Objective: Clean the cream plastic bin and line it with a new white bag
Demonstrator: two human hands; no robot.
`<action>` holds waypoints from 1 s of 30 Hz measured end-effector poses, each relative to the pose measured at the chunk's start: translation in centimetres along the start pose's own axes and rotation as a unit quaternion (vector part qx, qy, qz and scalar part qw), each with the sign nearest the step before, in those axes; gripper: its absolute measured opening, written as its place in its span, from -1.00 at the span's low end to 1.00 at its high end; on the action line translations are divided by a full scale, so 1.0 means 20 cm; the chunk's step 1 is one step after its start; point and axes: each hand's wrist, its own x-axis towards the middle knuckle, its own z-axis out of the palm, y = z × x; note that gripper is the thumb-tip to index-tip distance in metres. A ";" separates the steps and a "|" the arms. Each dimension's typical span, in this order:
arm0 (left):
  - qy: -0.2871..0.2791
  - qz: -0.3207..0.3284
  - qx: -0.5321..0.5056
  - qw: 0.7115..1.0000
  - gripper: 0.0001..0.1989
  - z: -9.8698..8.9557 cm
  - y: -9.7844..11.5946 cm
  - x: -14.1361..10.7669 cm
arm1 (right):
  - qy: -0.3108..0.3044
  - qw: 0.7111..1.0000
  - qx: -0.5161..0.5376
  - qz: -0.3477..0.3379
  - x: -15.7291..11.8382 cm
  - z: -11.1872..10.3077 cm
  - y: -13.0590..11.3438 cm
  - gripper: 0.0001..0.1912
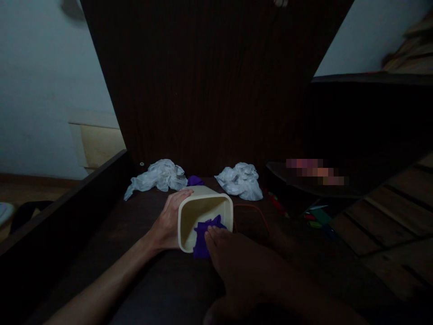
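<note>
A cream plastic container (204, 191) is tipped on its side on the dark wooden surface, its mouth turned toward me. My left hand (169, 221) grips it round its left side, with the thumb side out of sight. At the lower right of the mouth, my right hand (233, 253) presses a purple cloth (202, 239) against the inner wall and rim. Part of that cloth hangs out over the lower rim. The right fingertips rest on the fabric, while the thumb is lost in shadow. Behind the container lies another purple piece (195, 180), partly hidden.
Crumpled whitish plastic bags lie at the back, one on the left (158, 176) and one on the right (241, 180). A dark upright panel (209, 90) rises behind them. A raised edge board (67, 198) borders the left. Small coloured items (314, 217) sit at the right.
</note>
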 end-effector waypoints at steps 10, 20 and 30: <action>-0.007 0.011 0.018 1.000 0.05 0.01 0.05 0.00 | -0.249 0.966 -0.058 0.045 0.52 -0.13 0.02 0.38; 0.022 -0.012 -0.011 1.000 -0.05 0.01 -0.01 -0.03 | -0.126 0.990 -0.013 -0.059 0.41 -0.08 -0.10 0.32; -0.011 -0.019 -0.010 1.000 0.14 -0.02 0.00 0.02 | 0.018 0.997 -0.066 -0.043 0.06 0.11 0.03 -0.22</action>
